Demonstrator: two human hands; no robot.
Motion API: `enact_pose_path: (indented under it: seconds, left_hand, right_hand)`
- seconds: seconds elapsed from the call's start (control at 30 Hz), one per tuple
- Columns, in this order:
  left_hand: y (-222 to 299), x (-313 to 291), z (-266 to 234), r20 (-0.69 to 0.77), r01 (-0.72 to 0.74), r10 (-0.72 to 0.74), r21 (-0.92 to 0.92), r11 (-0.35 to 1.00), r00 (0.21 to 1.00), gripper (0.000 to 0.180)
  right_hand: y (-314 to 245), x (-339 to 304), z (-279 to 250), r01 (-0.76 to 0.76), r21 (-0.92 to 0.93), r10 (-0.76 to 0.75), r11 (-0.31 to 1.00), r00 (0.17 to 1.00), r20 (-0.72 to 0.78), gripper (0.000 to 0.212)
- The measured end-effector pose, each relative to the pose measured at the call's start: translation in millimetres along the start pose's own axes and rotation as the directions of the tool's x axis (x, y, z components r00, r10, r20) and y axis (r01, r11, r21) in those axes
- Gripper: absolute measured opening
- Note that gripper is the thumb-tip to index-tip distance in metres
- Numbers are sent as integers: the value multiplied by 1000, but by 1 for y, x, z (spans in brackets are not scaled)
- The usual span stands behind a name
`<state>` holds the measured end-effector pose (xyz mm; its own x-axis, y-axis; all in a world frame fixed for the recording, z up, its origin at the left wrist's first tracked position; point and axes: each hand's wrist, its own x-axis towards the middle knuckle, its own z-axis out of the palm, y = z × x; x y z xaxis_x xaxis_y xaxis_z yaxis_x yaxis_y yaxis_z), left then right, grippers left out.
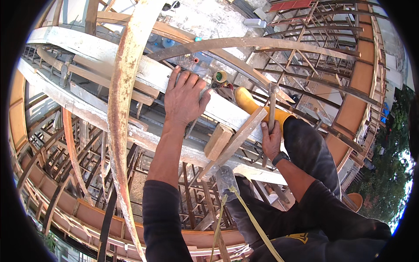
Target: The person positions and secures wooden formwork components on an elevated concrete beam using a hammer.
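Note:
My left hand (185,94) lies with fingers spread over a white-faced board (148,72) and grips nothing. My right hand (272,142) is closed round the wooden handle of a hammer (271,105), whose head points up and away from me. Just left of that hand, a wooden batten (240,139) lies slantwise across the two long white boards. Against it sits a short wood block (219,140). Below the batten's near end hangs a cloudy plastic container (225,178) on a yellow-green strap (253,218).
A yellow boot (255,102) on my leg rests beyond the white board. A long curved, stained plank (120,105) rises at left; another curved timber (257,42) arches ahead. Wooden framing drops away on both sides. Far below are a bucket (220,77) and concrete ground (209,22).

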<state>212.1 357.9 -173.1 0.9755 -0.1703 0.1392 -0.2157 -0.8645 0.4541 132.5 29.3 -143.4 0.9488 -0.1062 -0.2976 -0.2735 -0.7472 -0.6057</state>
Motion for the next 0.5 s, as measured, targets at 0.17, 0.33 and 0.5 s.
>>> enact_pose_path:
  seconds: [0.17, 0.33, 0.5]
  left_hand:
    - [3, 4, 2, -2, 27, -27, 1, 1000, 1000, 23]
    - [0, 7, -1, -9, -25, 25, -17, 1000, 1000, 25]
    - [7, 10, -7, 80, -12, 12, -1, 1000, 997, 27]
  right_hand:
    - [1, 4, -2, 29, -91, -30, 995, 999, -10, 31]
    - [2, 4, -5, -159, -45, 162, 986, 983, 86, 34]
    - [6, 1, -3, -113, -182, 121, 977, 992, 30, 35]
